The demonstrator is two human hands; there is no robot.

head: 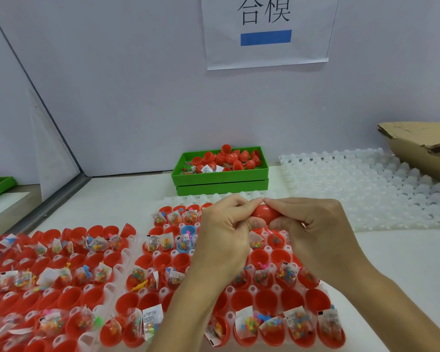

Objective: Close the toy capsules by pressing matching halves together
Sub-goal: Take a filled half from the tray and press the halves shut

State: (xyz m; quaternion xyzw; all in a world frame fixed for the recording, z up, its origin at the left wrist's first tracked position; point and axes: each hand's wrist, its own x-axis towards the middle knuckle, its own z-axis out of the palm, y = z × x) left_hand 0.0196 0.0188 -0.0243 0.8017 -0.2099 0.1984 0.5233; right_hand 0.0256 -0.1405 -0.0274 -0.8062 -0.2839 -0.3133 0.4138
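Gripping red capsule (264, 214) two-handed | green bin (220, 175) behind | filled trays (239, 295) beneath

I count two hands, left hand (222, 232) and right hand (315, 229), on one red capsule (264, 213). Two stacked green bins (220, 177) at twelve o'clock. One blue cup (187, 231) among red cups too many to count.
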